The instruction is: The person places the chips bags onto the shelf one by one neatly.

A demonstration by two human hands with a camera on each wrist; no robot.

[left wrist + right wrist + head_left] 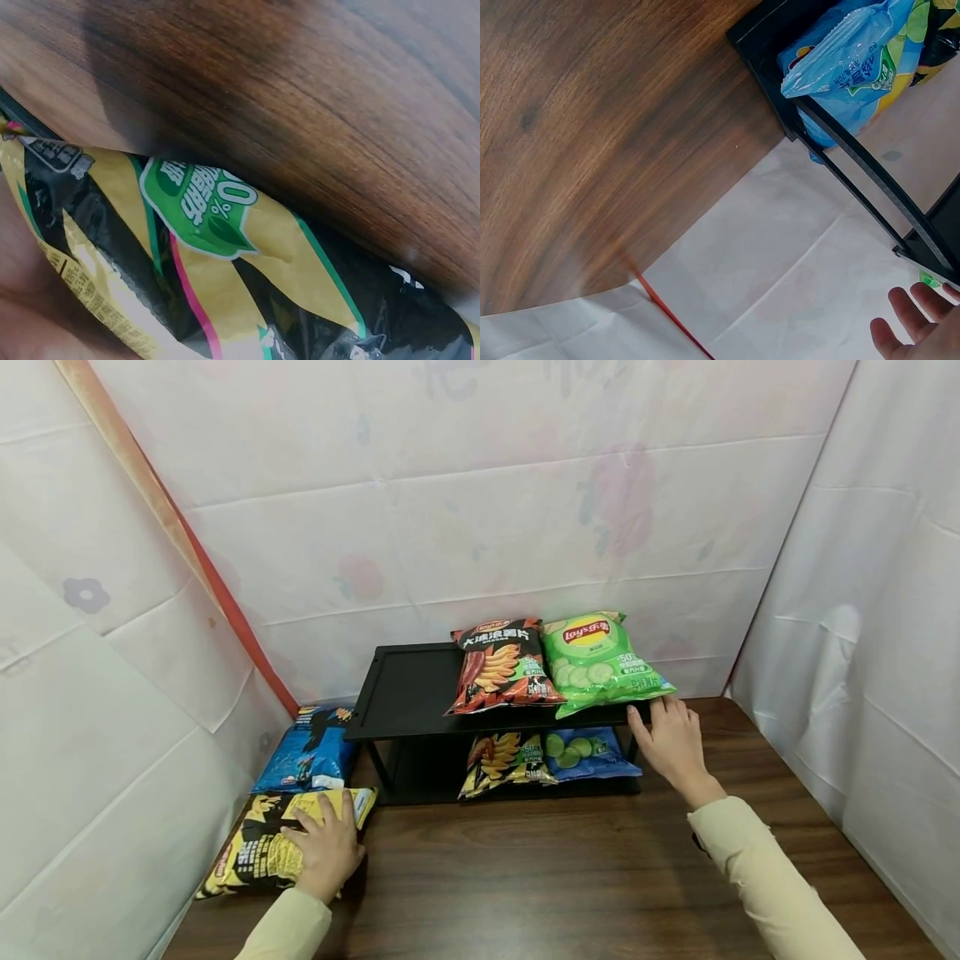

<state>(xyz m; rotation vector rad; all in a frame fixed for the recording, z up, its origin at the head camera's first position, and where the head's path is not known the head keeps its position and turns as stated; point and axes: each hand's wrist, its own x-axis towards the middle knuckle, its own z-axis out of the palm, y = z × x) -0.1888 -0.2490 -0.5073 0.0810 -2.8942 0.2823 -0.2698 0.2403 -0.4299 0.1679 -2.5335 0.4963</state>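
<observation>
My left hand (327, 846) lies over a yellow-and-black chip bag (251, 847) on the table at the left, its fingers spread across the top. In the left wrist view the yellow-and-black bag (300, 292) fills the lower part, and only a little of the hand shows at the left edge. My right hand (672, 745) is at the right end of a black two-tier shelf (408, 689), beside the lower corner of a green chip bag (600, 660). Its fingers look loosely bent in the right wrist view; whether they touch the bag is unclear.
A red-and-black chip bag (502, 668) lies left of the green one on the upper tier. Below are a yellow-and-black bag (506, 760) and a blue bag (588, 753). Another blue bag (315, 750) lies left of the shelf. White curtains (480, 527) surround the wooden table (525, 877).
</observation>
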